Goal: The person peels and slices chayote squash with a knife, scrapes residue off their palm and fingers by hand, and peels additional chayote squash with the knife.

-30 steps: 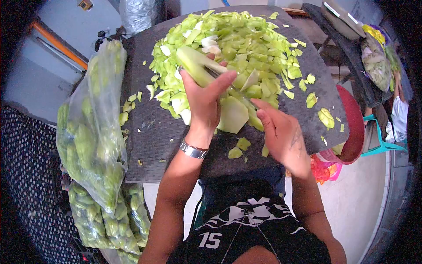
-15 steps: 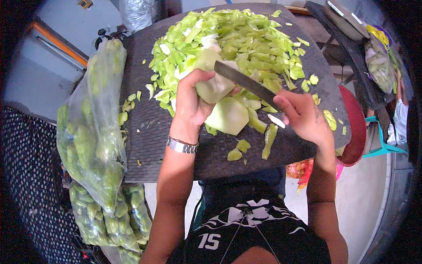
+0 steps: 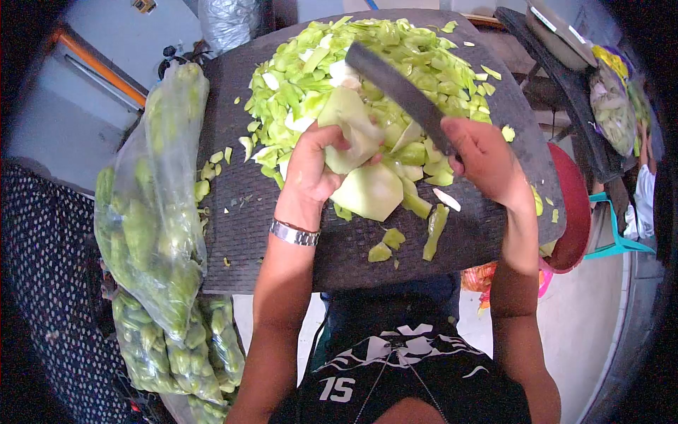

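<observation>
My left hand, with a metal watch at the wrist, is closed around a pale green peeled chayote, its cut surface showing. Fingers of my right hand wrap the handle of a wide-bladed knife. The blade points up and left, raised above the chayote and apart from it. Beneath my left hand lies a large pale chayote piece. A broad heap of thin green slices spreads over the dark tabletop beyond both hands.
Clear plastic bags of whole chayotes lean against the table's left side, with more bags below. Loose scraps lie near the front. To the right are a red basin, a teal stool and a dark side table.
My right hand has lifted the knife off the chayote, up and to the right. The chayote has tilted slightly in my left hand, which stays nearly in place.
</observation>
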